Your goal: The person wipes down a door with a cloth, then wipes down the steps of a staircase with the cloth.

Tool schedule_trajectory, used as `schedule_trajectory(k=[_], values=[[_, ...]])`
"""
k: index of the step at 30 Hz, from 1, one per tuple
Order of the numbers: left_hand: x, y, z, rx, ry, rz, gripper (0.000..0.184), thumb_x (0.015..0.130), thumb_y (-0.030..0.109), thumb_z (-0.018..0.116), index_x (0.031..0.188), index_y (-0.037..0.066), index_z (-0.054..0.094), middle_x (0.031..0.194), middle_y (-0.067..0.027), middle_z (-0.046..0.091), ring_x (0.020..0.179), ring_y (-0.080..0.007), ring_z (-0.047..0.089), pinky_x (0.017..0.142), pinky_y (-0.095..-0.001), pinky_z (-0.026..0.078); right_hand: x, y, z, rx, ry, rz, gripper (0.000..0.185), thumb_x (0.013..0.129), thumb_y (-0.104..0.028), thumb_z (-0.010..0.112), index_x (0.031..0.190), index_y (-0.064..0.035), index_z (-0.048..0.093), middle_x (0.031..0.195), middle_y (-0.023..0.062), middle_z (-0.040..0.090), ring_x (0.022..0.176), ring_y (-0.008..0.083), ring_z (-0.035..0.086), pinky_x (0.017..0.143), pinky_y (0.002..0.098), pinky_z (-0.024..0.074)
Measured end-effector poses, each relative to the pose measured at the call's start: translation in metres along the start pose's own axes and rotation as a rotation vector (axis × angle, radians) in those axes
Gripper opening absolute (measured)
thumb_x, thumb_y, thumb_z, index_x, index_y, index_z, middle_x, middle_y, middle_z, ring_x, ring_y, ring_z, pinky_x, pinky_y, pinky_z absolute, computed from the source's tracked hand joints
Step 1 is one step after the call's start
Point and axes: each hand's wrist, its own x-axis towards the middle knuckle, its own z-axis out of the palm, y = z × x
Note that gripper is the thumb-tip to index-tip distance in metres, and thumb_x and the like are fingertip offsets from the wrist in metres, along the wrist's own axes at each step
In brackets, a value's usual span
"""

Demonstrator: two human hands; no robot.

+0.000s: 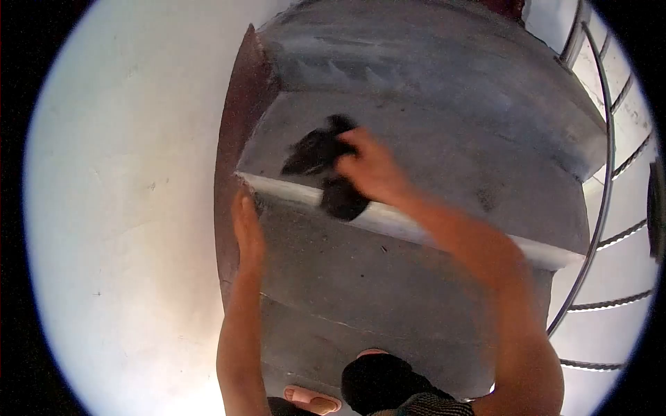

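A black cloth [312, 152] is bunched in my right hand [373, 168], whose fingers are closed on it. One part of the cloth spreads over the grey stair step [444, 173], and another hangs over the pale front edge [298, 192] of that step. Motion blurs the right hand and the cloth. My left hand [248, 225] is stretched out with its palm side toward the dark red wall border [230, 152], beside the left end of the step edge. Nothing shows in it.
A smooth white wall [132, 180] rises on the left. On the right runs a curved metal railing [609, 139] with twisted bars. Another step's riser [416, 62] stands farther up. My pink-sandalled foot [312, 400] and dark-clad knee [381, 385] appear at the bottom.
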Motion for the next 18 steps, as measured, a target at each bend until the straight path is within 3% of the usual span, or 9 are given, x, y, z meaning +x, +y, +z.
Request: schedule_trajectory(k=[2,3,5,7,8,10,12,15,18], values=[[0.016,-0.013,-0.008,0.474,-0.037,0.081,0.050,0.089,0.028,0.043,0.127,-0.004,0.033,0.130,-0.0221,0.035,0.121,-0.0330,0.033,0.100,-0.0400,0.025,-0.002,0.021,-0.059,-0.162,0.203,0.142,0.041,0.072,-0.014,0.055,0.110,0.0001,0.051,0.110,0.0158,0.052,0.101,0.0261,0.052,0.084,0.0330,0.0413],[0.020,-0.023,-0.006,0.468,-0.023,0.080,0.050,0.089,0.028,0.043,0.127,-0.004,0.033,0.130,-0.0221,0.035,0.121,-0.0330,0.033,0.100,-0.0400,0.025,-0.002,0.026,-0.092,-0.214,0.272,0.213,0.042,0.073,-0.013,0.054,0.112,-0.0003,0.051,0.114,0.0158,0.051,0.104,0.0258,0.051,0.087,0.0327,0.0401],[0.026,-0.039,0.004,0.758,0.114,0.252,0.050,0.085,0.020,0.049,0.124,-0.006,0.034,0.125,-0.0259,0.037,0.119,-0.0372,0.033,0.099,-0.0409,0.027,-0.001,0.100,-0.147,-0.312,0.499,0.168,0.041,0.077,-0.015,0.055,0.115,-0.0005,0.049,0.115,0.0199,0.049,0.106,0.0302,0.050,0.090,0.0354,0.0387],[0.027,-0.035,0.014,0.746,0.152,0.244,0.051,0.085,0.021,0.049,0.124,-0.007,0.033,0.126,-0.0264,0.035,0.119,-0.0382,0.032,0.099,-0.0415,0.027,-0.002,0.145,-0.183,-0.546,0.607,0.275,0.043,0.078,-0.020,0.057,0.115,-0.0008,0.048,0.114,0.0227,0.049,0.105,0.0341,0.050,0.088,0.0377,0.0402],[0.030,-0.032,0.020,0.737,0.177,0.239,0.052,0.085,0.022,0.050,0.124,-0.008,0.033,0.127,-0.0270,0.032,0.120,-0.0392,0.030,0.099,-0.0421,0.027,-0.003,0.148,-0.183,-0.553,0.611,0.272,0.043,0.078,-0.020,0.057,0.115,-0.0008,0.048,0.114,0.0227,0.049,0.105,0.0341,0.050,0.088,0.0377,0.0402],[0.033,-0.027,0.031,0.762,0.212,0.247,0.054,0.084,0.023,0.051,0.125,-0.008,0.032,0.128,-0.0264,0.029,0.121,-0.0395,0.028,0.099,-0.0426,0.026,-0.004,0.143,-0.163,-0.952,0.654,0.629,0.045,0.075,-0.024,0.060,0.114,-0.0031,0.050,0.110,0.0237,0.049,0.102,0.0367,0.050,0.086,0.0405,0.0421],[0.036,-0.024,0.038,0.783,0.225,0.257,0.056,0.083,0.023,0.053,0.125,-0.008,0.032,0.130,-0.0258,0.025,0.122,-0.0397,0.026,0.099,-0.0431,0.026,0.018,0.159,-0.143,-0.964,0.604,0.650,0.054,0.072,-0.037,0.061,0.118,-0.0107,0.047,0.114,0.0185,0.046,0.102,0.0390,0.048,0.082,0.0483,0.0435],[0.038,-0.023,0.045,0.722,0.299,0.180,0.059,0.082,0.024,0.056,0.125,-0.008,0.031,0.130,-0.0251,0.021,0.121,-0.0405,0.026,0.099,-0.0434,0.026,0.061,0.137,-0.077,-0.950,0.352,0.437,0.044,0.072,-0.031,0.058,0.114,-0.0167,0.052,0.114,0.0165,0.047,0.103,0.0378,0.048,0.079,0.0475,0.0453],[0.040,-0.025,0.044,0.734,0.296,0.228,0.061,0.081,0.024,0.057,0.125,-0.008,0.031,0.127,-0.0250,0.023,0.120,-0.0406,0.027,0.099,-0.0426,0.027,0.117,0.096,0.003,-0.833,0.299,0.312,0.030,0.073,-0.025,0.056,0.100,-0.0146,0.060,0.107,0.0143,0.051,0.099,0.0359,0.050,0.077,0.0458,0.0453]])
